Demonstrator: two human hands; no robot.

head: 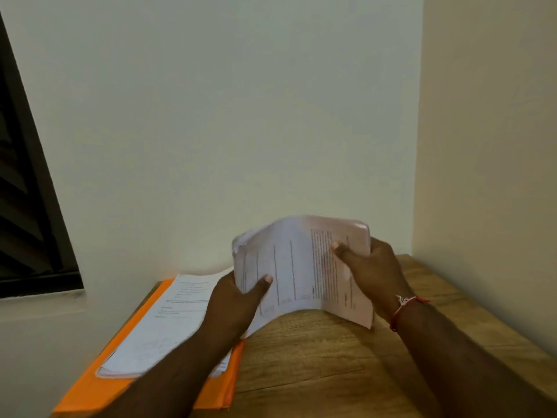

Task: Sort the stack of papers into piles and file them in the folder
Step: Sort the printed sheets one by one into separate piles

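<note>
A thick stack of printed papers (pixel 297 268) is held up above the wooden table, bowed in the middle. My left hand (pixel 238 300) grips its left edge with the thumb on the front sheet. My right hand (pixel 369 271) grips the right edge, thumb on the printed text. An orange folder (pixel 90 390) lies flat on the table's left side, and a pile of white sheets (pixel 168 321) rests on it, partly hidden behind my left forearm.
The wooden table (pixel 325 366) sits in a corner, with a pale wall right behind it and another wall along its right edge. A dark window (pixel 27 212) is at the left. A red thread band circles my right wrist (pixel 402 309).
</note>
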